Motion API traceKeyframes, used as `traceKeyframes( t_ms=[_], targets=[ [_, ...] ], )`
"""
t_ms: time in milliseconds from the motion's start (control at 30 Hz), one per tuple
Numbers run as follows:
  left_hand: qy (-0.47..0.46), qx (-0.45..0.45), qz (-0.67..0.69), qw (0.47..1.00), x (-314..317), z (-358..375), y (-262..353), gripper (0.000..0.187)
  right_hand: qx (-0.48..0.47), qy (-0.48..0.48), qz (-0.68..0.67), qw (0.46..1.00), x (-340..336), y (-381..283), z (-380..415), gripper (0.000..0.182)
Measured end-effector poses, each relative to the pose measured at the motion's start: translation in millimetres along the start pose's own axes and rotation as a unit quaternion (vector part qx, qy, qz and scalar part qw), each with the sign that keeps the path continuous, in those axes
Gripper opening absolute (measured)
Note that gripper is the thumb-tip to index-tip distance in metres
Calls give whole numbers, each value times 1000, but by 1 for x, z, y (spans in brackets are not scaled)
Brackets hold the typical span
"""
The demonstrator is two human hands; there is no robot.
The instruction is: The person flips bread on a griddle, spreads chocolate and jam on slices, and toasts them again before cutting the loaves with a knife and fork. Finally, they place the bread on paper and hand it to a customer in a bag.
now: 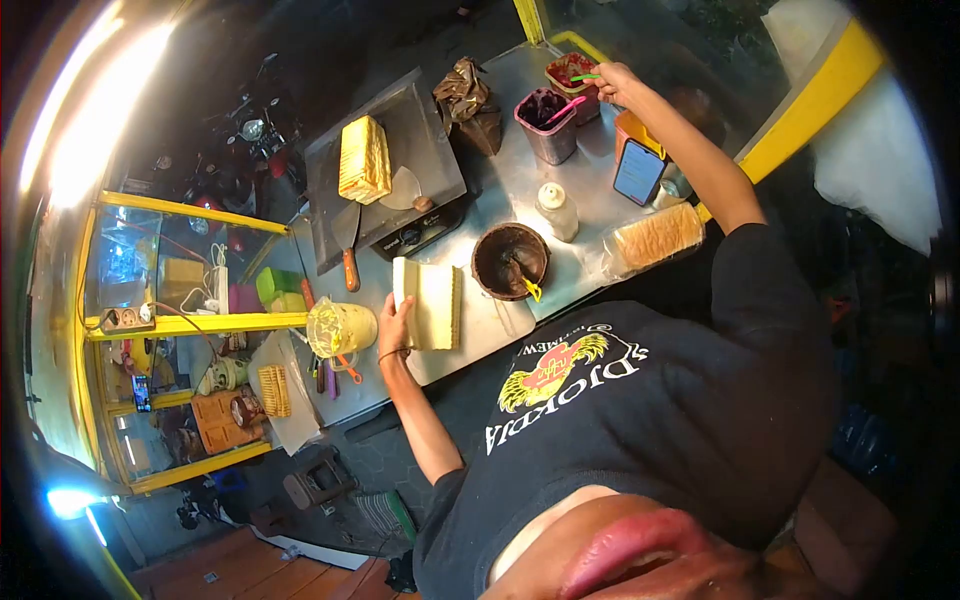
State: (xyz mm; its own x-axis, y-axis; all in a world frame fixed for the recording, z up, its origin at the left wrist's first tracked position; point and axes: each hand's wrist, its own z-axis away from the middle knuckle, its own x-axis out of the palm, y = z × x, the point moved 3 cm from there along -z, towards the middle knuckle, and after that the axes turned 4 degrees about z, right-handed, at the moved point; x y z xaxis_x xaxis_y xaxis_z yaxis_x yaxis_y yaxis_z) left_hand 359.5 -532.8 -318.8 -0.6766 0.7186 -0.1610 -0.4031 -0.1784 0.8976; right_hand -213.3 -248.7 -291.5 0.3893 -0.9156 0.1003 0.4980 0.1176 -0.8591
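Note:
My left hand (395, 325) holds a pale block of sliced bread (430, 305) upright by its side on the metal counter. At the upper right, my right hand (615, 85) pinches a green handle (585, 78) that reaches into a tub of red filling (570, 70). Beside that tub stands one of dark purple filling (545, 115) with a pink handle. A brown pot (510, 262) with a yellow-handled tool sits right of the bread block. Left of my left hand is a clear tub of yellow spread (340, 328).
A griddle (325, 160) carries a toasted bread stack (364, 160) and a scraper (350, 255). A white squeeze bottle (557, 210), a phone (638, 172), a wrapped loaf (655, 240) and a brown plastic bag (467, 105) stand on the counter. A yellow-framed glass case (200, 323) is at left.

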Motion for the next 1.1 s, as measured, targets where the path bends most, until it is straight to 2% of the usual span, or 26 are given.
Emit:
traceKeyframes(
  t_ms=[67,100,167,333,433,500,567,600,633,733,800,833,867,900,933,1000,1033,1067,1100],
  targets=[
    [-14,-36,103,994,-2,11,15,41,-12,3,-24,1000,-1,-1,8,32],
    [-16,-36,100,994,-6,14,13,41,-22,2,-23,1000,-3,1,14,33],
    [12,-58,202,978,-20,13,0,41,-31,6,-23,999,-8,-3,24,33],
    [-11,-46,171,984,-33,19,-18,47,-29,-37,-57,997,-12,-9,46,32],
    [-48,-36,162,985,-34,17,-18,49,-105,-88,-45,990,-10,-11,81,30],
    [-27,-26,177,984,-42,7,-29,50,-141,-155,-47,977,2,-11,132,29],
    [-48,-53,266,961,-40,6,-29,49,-191,-123,-7,974,23,-7,181,28],
    [-47,-59,276,958,-41,5,-33,48,-214,-162,24,963,36,-5,201,28],
    [-83,-44,289,953,-46,-2,-43,46,-235,-200,52,950,49,5,220,27],
    [-101,-79,331,935,-45,-4,-48,45,-204,-249,82,943,106,39,298,27],
    [-159,-7,431,888,-42,-10,-45,44,-188,-252,92,945,148,77,332,28],
    [-162,-6,431,887,-41,-14,-50,44,-172,-264,142,938,168,101,343,28],
    [-178,-3,463,869,-42,-20,-57,44,-198,-284,167,923,191,120,353,29],
    [-190,-2,494,849,-47,-23,-64,45,-181,-298,138,927,210,146,350,28],
    [-309,-35,570,760,-48,-23,-67,49,-191,-292,169,922,229,169,345,28],
    [-318,-45,589,742,-50,-28,-74,50,-268,-219,248,905,262,210,333,24],
    [-325,-58,604,726,-48,-30,-75,51,-288,-171,231,913,280,220,339,22],
    [-330,-71,587,736,-48,-29,-74,51,-339,-121,284,888,294,237,336,21],
    [-367,-74,586,719,-46,-27,-72,51,-384,-74,331,859,308,256,338,21]
  ],
)
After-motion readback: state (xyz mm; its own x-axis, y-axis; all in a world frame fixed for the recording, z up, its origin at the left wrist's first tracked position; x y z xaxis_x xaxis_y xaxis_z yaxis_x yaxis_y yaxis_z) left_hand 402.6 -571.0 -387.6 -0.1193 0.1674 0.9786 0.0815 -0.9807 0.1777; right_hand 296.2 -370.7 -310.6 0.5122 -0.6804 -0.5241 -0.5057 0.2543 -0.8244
